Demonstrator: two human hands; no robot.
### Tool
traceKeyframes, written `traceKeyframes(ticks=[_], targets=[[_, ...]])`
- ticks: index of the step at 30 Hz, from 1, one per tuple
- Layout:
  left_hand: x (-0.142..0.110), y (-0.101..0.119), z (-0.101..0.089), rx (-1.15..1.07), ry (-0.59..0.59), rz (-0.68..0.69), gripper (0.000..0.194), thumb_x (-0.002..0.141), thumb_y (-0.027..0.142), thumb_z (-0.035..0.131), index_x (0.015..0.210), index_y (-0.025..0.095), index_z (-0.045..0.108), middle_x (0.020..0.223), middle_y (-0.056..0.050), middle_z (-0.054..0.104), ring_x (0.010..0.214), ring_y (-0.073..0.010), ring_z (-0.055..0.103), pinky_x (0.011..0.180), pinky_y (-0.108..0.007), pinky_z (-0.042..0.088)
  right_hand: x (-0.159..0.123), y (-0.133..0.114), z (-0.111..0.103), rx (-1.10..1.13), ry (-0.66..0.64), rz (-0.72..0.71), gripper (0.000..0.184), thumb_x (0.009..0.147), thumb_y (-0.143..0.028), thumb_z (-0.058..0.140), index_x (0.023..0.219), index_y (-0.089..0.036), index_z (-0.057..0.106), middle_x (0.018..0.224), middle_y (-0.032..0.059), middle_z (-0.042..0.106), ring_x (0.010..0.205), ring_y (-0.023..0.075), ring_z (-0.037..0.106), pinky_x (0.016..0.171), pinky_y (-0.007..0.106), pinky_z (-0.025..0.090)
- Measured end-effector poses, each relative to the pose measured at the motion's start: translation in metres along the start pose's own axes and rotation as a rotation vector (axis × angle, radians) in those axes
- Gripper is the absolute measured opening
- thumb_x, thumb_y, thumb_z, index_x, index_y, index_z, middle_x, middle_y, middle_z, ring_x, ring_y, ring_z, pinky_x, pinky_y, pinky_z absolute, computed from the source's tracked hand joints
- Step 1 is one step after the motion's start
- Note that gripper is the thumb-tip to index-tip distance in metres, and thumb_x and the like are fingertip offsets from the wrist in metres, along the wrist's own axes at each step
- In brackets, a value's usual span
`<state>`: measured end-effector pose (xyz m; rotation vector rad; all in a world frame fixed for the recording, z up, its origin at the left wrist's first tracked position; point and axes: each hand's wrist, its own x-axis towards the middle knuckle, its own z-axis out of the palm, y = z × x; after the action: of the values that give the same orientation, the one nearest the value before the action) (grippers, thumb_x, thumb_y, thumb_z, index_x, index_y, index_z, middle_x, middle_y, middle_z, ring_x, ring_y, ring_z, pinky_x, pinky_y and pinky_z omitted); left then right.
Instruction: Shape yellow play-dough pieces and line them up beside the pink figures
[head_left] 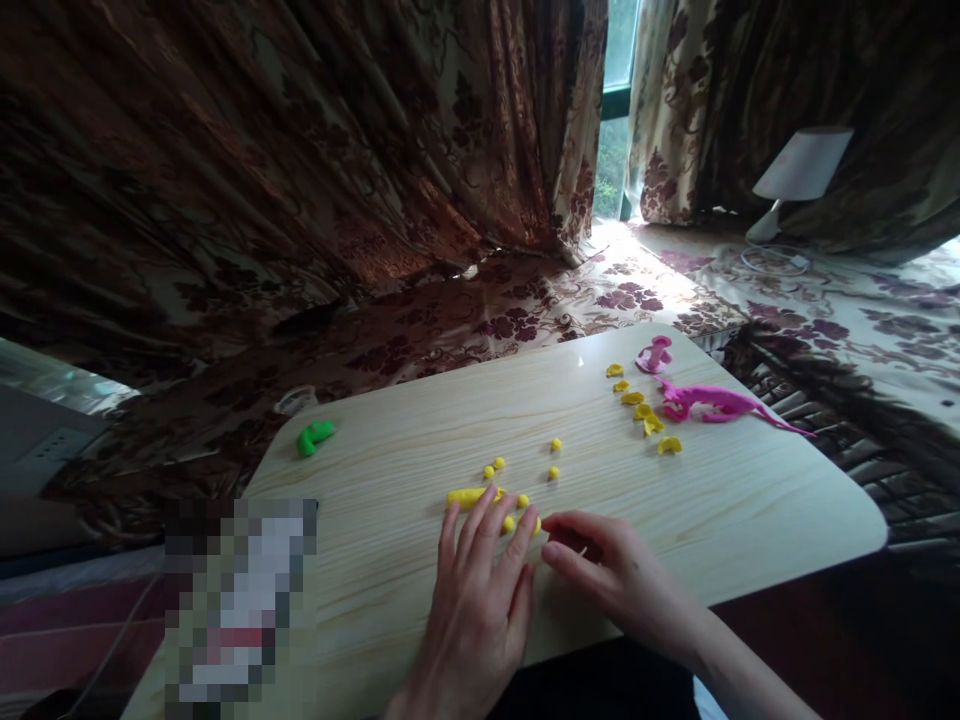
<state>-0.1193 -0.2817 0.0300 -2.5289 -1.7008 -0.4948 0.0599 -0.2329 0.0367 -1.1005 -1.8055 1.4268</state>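
My left hand (476, 600) lies flat on the light wooden table (750, 500), fingers stretched out and resting on a yellow clay roll (466, 496) and small yellow clay balls (523, 500). My right hand (611, 575) rests beside it, fingers curled low, its fingertips meeting the left fingertips near a yellow ball; what it pinches, if anything, is hidden. More yellow balls (554, 458) lie just beyond the fingers.
A pink clay figure (709, 404) and a pink piece (654, 355) lie at the far right with several yellow clay bits (649, 420). A green clay lump (313, 436) sits at the far left. A blurred object (240, 600) lies at the near left. Patterned curtains and a white lamp (799, 170) stand behind.
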Motion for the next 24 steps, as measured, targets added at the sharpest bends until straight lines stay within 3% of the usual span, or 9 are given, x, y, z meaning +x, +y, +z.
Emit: traceKeyframes(ticks=[5,10,13,16,18,24], targets=[[-0.008,0.004,0.000,-0.075,0.027,-0.051,0.061,0.085,0.007,0.045,0.142,0.021,0.030,0.145,-0.011,0.037,0.137,-0.0283,0.025,0.110,-0.056,0.019,0.009,-0.012,0.019,0.225,-0.020,0.034,0.025,0.088,-0.034,0.052,0.094,-0.015,0.067,0.078,0.0001,0.066,0.072,0.0131,0.059,0.064,0.021,0.047],[-0.014,-0.003,-0.004,-0.251,0.125,-0.110,0.063,0.084,0.010,0.047,0.142,0.021,0.025,0.137,-0.010,0.047,0.130,-0.0254,0.038,0.110,-0.051,0.025,0.014,-0.012,0.032,0.205,0.017,0.092,0.025,0.089,-0.033,0.051,0.092,-0.015,0.068,0.073,0.0010,0.065,0.068,0.0130,0.060,0.061,0.021,0.048],[-0.010,-0.006,-0.010,-0.453,0.207,-0.293,0.049,0.084,0.018,0.053,0.132,0.022,0.041,0.122,-0.009,0.059,0.115,-0.0236,0.052,0.100,-0.043,0.041,0.014,-0.018,0.035,0.157,0.009,0.110,0.023,0.089,-0.031,0.050,0.091,-0.016,0.068,0.075,0.0016,0.066,0.067,0.0128,0.060,0.060,0.021,0.048],[-0.004,-0.008,-0.016,-0.717,0.198,-0.457,0.019,0.084,0.022,0.056,0.103,0.023,0.062,0.097,-0.004,0.067,0.093,-0.0185,0.062,0.084,-0.032,0.051,0.015,-0.028,0.036,0.110,-0.046,0.070,0.022,0.090,-0.028,0.049,0.093,-0.018,0.068,0.078,0.0013,0.066,0.071,0.0132,0.060,0.062,0.021,0.048],[-0.002,-0.009,-0.019,-0.847,0.190,-0.544,0.011,0.084,0.022,0.057,0.090,0.022,0.065,0.087,-0.001,0.069,0.084,-0.0164,0.064,0.079,-0.028,0.052,0.016,-0.033,0.037,0.059,-0.031,0.031,0.019,0.089,-0.026,0.050,0.093,-0.018,0.067,0.080,0.0010,0.066,0.073,0.0132,0.060,0.063,0.021,0.047],[-0.002,-0.013,-0.022,-1.124,0.117,-0.733,0.007,0.080,0.025,0.062,0.084,0.021,0.067,0.082,0.001,0.070,0.081,-0.0154,0.064,0.078,-0.024,0.050,0.020,-0.035,0.036,-0.003,0.003,-0.012,0.013,0.087,-0.027,0.055,0.087,-0.018,0.064,0.079,0.0000,0.064,0.071,0.0122,0.058,0.065,0.021,0.046]])
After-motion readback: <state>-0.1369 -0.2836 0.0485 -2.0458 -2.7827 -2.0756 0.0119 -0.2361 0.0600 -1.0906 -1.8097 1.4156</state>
